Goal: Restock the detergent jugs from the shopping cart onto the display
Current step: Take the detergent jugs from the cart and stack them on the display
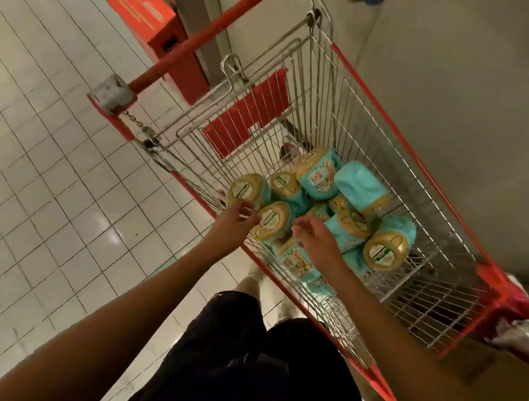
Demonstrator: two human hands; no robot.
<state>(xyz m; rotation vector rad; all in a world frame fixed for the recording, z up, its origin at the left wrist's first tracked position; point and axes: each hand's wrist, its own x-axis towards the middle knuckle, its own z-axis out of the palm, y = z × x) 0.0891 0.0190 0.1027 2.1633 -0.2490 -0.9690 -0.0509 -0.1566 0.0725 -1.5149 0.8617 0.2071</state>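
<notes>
Teal plastic detergent jugs (pixel 317 175) with round gold caps, heaped loosely at the bottom of the shopping cart (pixel 398 165), some on their sides, some cap-up toward the camera. White-and-green labels on the caps; print too blurred to read. One capped jug (pixel 272 221) nearest the cart's near rim, lying between both hands. Left hand (pixel 232 220) reaching over the rim, fingers spread and curled beside that jug's cap, grip apart, not clearly touching. Right hand (pixel 315 237) inside the basket just beside the same jug, fingers loosely bent, grip apart, closed on nothing. Another jug (pixel 385 249) farther right, gold cap shiny, resting against its neighbours. Cart of thin silver wire mesh, edged with red plastic trim, red handle bar (pixel 205 38) running diagonally, red folding seat flap (pixel 247 112) against the back grid, small chain hanging by the grey handle block. Glossy pale square floor tiles (pixel 42 171) with dark grout on the left. Red boxy stand (pixel 162 29) beyond the handle. Plain grey wall (pixel 466 73) to the right. Dark shorts (pixel 247 354) below.
</notes>
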